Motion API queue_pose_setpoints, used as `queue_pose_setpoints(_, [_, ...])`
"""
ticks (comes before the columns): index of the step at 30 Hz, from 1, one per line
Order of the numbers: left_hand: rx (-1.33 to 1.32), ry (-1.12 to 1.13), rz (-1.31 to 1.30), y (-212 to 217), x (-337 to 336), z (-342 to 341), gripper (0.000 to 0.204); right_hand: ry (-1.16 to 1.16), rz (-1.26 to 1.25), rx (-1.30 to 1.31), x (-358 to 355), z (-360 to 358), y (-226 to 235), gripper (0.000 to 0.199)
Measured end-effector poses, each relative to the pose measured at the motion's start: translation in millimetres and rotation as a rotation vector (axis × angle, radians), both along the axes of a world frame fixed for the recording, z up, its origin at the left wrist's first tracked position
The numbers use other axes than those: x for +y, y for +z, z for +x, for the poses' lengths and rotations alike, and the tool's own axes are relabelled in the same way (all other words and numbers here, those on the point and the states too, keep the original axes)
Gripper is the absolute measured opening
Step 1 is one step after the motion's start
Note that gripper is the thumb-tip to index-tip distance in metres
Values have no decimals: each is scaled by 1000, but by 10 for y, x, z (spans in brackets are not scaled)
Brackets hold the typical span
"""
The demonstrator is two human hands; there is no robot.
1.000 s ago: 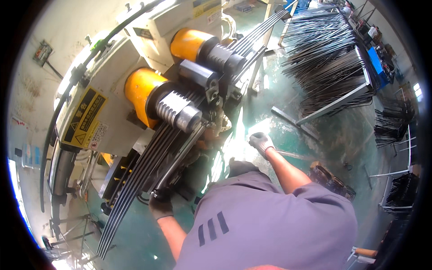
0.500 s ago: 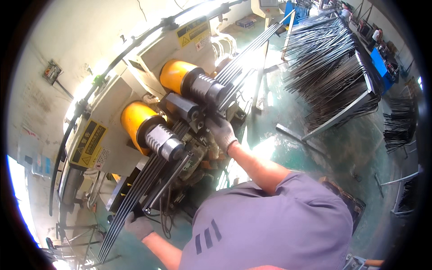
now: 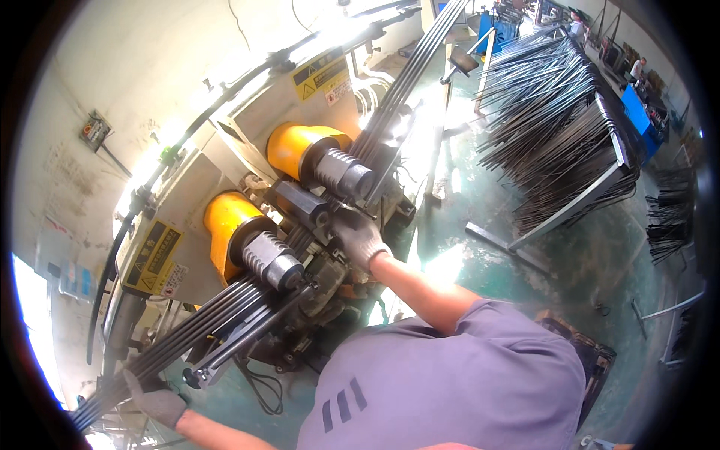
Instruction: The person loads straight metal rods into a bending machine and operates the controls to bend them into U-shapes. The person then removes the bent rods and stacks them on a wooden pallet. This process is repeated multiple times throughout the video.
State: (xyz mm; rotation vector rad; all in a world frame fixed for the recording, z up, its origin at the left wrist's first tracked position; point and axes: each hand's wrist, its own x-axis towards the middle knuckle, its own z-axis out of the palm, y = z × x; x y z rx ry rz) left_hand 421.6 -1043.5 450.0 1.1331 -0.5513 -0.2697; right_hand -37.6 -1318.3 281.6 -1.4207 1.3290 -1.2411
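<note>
My left hand (image 3: 159, 401), in a grey glove, is at the lower left, closed around a bundle of long dark metal rods (image 3: 187, 330) with the thumb lying on top. The rods slant up and right beneath two ribbed steel rollers (image 3: 271, 259) (image 3: 343, 172) and out past the machine's far side. Also gloved, my right hand (image 3: 360, 238) is at the middle of the machine, beside a black block (image 3: 300, 201) between the rollers. Its fingers look curled inward, and shadow and the block partly hide what they hold.
Yellow-orange housings (image 3: 229, 225) carry the rollers on a pale machine with warning labels (image 3: 154, 255). A black bar (image 3: 247, 330) sticks out below the rods. To the right, a rack (image 3: 585, 187) bears many thin rods. Another person (image 3: 637, 71) stands far off.
My left hand has moved left and down along with the rods. The bundle lies at a shallower slant at its near end, its rods closer together. My right hand has stayed near the block.
</note>
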Motion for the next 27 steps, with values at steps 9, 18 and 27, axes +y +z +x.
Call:
queue_pose_setpoints(9, [-199,31,135,1440,-602,-837,49,62,-391,211,43,-936,1494,27])
queue_pose_setpoints(18, [-645,-100,96,2017,-1636,-1510,58,-649,-813,577,-1589,-1354,3223,32])
queue_pose_setpoints(27, [-1134,-89,342,2438,-2083,-1495,54,-234,-478,725,-2005,-939,2193,30])
